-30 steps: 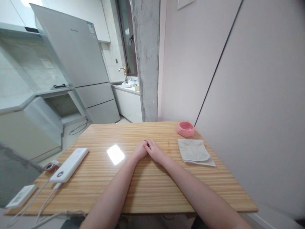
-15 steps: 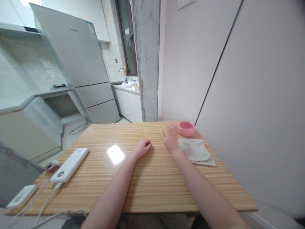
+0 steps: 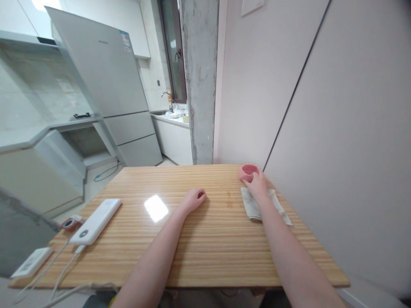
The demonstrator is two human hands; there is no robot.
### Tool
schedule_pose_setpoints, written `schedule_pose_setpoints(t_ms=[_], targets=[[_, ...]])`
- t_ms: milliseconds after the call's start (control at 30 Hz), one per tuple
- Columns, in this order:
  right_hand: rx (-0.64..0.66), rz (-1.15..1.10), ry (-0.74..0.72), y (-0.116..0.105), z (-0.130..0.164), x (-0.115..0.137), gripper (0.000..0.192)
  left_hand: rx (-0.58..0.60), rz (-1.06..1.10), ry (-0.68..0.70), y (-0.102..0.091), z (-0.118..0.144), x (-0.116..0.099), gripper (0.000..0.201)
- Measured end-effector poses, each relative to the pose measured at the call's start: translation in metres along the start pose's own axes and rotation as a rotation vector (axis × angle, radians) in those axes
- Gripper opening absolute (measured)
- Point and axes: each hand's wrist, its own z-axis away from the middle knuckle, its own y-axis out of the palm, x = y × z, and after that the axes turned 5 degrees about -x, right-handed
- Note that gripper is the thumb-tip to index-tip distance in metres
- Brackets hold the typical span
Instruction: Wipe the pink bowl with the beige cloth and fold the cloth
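A pink bowl (image 3: 244,174) stands at the far right corner of the wooden table (image 3: 212,239). My right hand (image 3: 257,185) is on its near side, with the thumb against the outside and the fingers over the rim; part of the bowl is hidden behind them. Under my right wrist lies a folded pale grey cloth (image 3: 249,205), partly covered by the forearm. My left hand (image 3: 194,199) rests on the tabletop near the middle, fingers curled in and nothing visible in them.
On the table's left side lie a white power bank (image 3: 96,222) with cables, a small red round object (image 3: 69,224) and a white box-like item (image 3: 32,262). A wall (image 3: 314,162) borders the right; a concrete pillar (image 3: 202,85) rises behind.
My right hand has moved right, from open above the table beside the bowl to a grip on the bowl's rim. My left hand has stayed in place.
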Motion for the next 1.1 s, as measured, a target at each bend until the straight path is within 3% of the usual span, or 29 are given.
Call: schedule_pose_setpoints(t_ms=[100, 200, 267, 333, 400, 500, 667, 767, 867, 967, 1100], targets=[[0.01, -0.099, -0.06, -0.002, 0.001, 0.025, 0.023, -0.148, 0.079, 0.01, 0.001, 0.0, -0.004, 0.019], [0.095, -0.248, -0.159, -0.001, 0.013, 0.063, 0.019, -0.308, 0.096, 0.061, -0.001, 0.0, -0.01, 0.05], [0.192, -0.364, -0.219, 0.002, 0.027, 0.09, 0.021, -0.343, 0.034, 0.135, -0.004, 0.001, -0.013, 0.069], [0.303, -0.479, -0.253, 0.006, 0.042, 0.112, 0.023, -0.341, -0.021, 0.204, -0.008, 0.001, -0.013, 0.067], [0.392, -0.586, -0.271, 0.009, 0.053, 0.127, 0.024, -0.311, -0.036, 0.264, -0.012, 0.001, -0.012, 0.05], [0.468, -0.682, -0.288, 0.012, 0.06, 0.133, 0.021, -0.253, -0.024, 0.32, -0.018, 0.0, -0.009, 0.033], [0.565, -0.727, -0.261, 0.013, 0.063, 0.128, 0.016, -0.2, -0.017, 0.308, -0.02, -0.001, -0.006, 0.038], [0.55, -0.684, -0.311, 0.011, 0.062, 0.127, 0.018, -0.219, -0.012, 0.305, -0.023, -0.001, -0.002, 0.03], [0.403, -0.542, -0.329, 0.007, 0.053, 0.118, 0.04, -0.327, -0.029, 0.209, -0.035, 0.0, 0.009, 0.026], [0.225, -0.236, -0.194, 0.0, 0.036, 0.096, 0.045, -0.558, -0.128, -0.009, -0.051, 0.003, 0.028, 0.025], [0.267, 0.196, 0.067, -0.012, 0.017, 0.064, 0.039, -0.938, -0.283, -0.407, -0.064, 0.012, 0.056, 0.023]])
